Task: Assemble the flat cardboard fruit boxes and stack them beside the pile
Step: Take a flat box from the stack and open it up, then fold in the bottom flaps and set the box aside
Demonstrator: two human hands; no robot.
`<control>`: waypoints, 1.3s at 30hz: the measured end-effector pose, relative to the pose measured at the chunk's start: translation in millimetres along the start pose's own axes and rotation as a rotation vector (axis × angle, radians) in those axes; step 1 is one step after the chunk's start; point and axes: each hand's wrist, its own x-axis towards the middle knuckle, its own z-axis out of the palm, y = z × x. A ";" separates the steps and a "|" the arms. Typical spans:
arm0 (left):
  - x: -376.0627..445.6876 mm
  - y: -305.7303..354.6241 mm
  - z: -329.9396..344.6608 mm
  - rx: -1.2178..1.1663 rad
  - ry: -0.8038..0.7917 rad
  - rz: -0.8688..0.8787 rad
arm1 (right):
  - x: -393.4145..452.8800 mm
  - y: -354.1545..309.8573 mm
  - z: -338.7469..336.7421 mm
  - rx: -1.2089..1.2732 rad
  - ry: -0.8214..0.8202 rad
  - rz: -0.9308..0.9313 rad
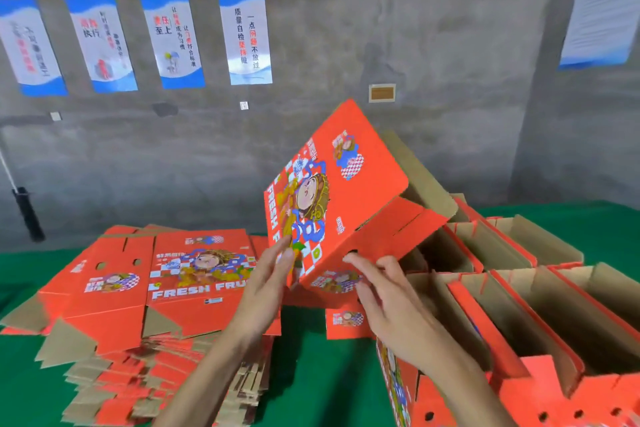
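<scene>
Several assembled boxes [540, 308] already stand at right, a thick flat pile [166, 305] remains at left, and between them the left hand [266, 288] and right hand [384, 291], fingers straight, press a half-formed box [339, 198] tilted above the green table [329, 385]

Green-covered table [322, 388] under flat box pile [145, 291], assembled boxes [540, 315]
</scene>
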 end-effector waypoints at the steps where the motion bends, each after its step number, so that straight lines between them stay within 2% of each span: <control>1: -1.0 -8.5 6.3 -0.017 -0.029 -0.022 | -6.1 0.5 3.6 -0.048 0.000 0.005; 4: -3.2 -21.9 23.9 0.004 -0.110 -0.059 | -27.3 1.1 20.8 -0.192 -0.042 0.000; 7: -10.0 -33.6 38.3 -0.092 -0.214 -0.109 | -45.2 7.7 46.3 -0.328 -0.127 0.108; 10: -19.8 -55.2 46.9 -0.113 -0.246 -0.194 | -61.4 18.8 66.3 -0.394 -0.178 0.179; 13: -29.3 -82.2 54.2 -0.148 -0.235 -0.367 | -78.5 33.8 85.1 -0.406 -0.226 0.239; 16: -38.7 -105.4 60.6 -0.120 -0.267 -0.451 | -97.9 54.9 108.4 -0.357 -0.304 0.278; 21: -39.6 -137.7 70.9 -0.146 -0.213 -0.659 | -115.4 93.8 138.1 -0.290 -0.446 0.416; 24: -37.1 -147.2 74.2 -0.111 -0.259 -0.699 | -117.7 108.4 152.2 -0.289 -0.489 0.469; 28: -32.2 -168.1 76.5 0.031 -0.209 -0.698 | -120.7 117.9 168.9 -0.356 -0.557 0.512; 31: -31.4 -182.5 74.1 0.031 -0.189 -0.692 | -121.3 115.1 175.2 -0.326 -0.650 0.597; 33: -30.2 -186.6 70.9 -0.037 -0.194 -0.694 | -116.7 107.3 178.5 -0.348 -0.620 0.617; 35: -26.7 -187.8 64.5 -0.071 -0.214 -0.664 | -101.6 93.6 178.9 -0.344 -0.504 0.582; 39: -13.0 -171.6 33.2 0.069 -0.235 -0.443 | -55.9 61.7 181.1 -0.039 -0.279 0.540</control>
